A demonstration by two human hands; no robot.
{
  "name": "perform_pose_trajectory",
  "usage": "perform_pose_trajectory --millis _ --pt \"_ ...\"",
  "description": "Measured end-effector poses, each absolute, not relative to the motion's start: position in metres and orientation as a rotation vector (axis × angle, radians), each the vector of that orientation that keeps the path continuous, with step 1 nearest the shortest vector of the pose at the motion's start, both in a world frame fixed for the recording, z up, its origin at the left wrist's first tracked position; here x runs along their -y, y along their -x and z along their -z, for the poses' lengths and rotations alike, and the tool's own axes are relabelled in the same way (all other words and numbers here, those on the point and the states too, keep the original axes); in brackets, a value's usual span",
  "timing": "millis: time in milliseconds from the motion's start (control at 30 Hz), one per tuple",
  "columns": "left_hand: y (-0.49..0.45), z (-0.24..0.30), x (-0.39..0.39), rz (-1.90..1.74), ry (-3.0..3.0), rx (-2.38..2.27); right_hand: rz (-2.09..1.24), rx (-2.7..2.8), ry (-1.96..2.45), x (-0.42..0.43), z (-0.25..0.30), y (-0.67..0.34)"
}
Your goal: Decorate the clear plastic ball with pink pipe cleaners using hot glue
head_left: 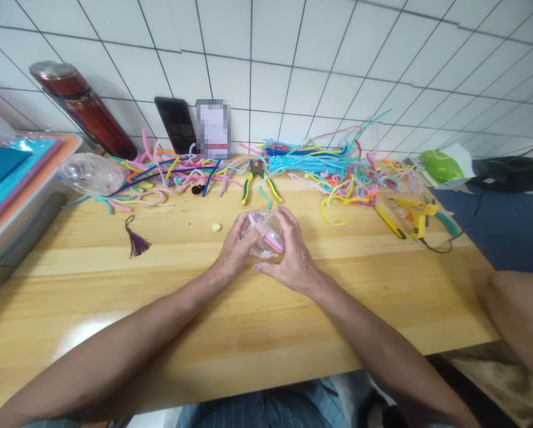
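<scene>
1. The counter [364, 255] spreads beneath both hands, bare wood just around them, so I have room to work low and rest the wrists.
2. A red flask [85, 110] leans well off to the left, beyond the left grip; no need to reach near it.
3. Bundled blue craft stems [309, 163] lie past the right grip, against the wall, with loose strands trailing around them. I would keep my knuckles short of those strands.
4. My left grip [237, 245] and right grip [294, 252] are closed around one thing from opposite sides, the left thumb lying across its top.
5. A yellow glue gun [417, 215] sits well to the right of the right grip, its cord curling nearer; I'd leave that cord slack.
6. Pliers [250, 178] with green-and-yellow handles rest just beyond both hands.
7. The clear plastic packet [266, 245], with a pink strip across it, is between the two grips. I judge even, light pressure from both sides best, since the film looks likely to slip or crumple.
8. A dark tassel [138, 242] lies left of the left grip.
9. A pale yellow scrap [216, 227] sits just beside the left grip; my fingers should stay clear of it.
</scene>
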State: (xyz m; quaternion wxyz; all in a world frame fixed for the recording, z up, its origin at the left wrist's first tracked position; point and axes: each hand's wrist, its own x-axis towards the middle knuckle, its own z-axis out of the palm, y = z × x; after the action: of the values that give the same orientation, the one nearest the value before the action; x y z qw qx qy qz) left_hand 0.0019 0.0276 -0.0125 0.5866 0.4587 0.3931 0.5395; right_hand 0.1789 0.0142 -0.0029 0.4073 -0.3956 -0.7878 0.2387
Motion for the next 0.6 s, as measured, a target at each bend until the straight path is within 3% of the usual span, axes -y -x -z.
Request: perform_pose_trajectory --millis 433,600 --pt "-0.001 0.002 -0.024 -1.309 -1.109 -0.967 -0.631 2.024 0.875 -0.012 -0.006 -0.187" --pt "-0.003 0.002 -0.029 -1.312 -0.908 -0.907 -0.332 2.091 0.908 -0.015 -0.007 -0.191"
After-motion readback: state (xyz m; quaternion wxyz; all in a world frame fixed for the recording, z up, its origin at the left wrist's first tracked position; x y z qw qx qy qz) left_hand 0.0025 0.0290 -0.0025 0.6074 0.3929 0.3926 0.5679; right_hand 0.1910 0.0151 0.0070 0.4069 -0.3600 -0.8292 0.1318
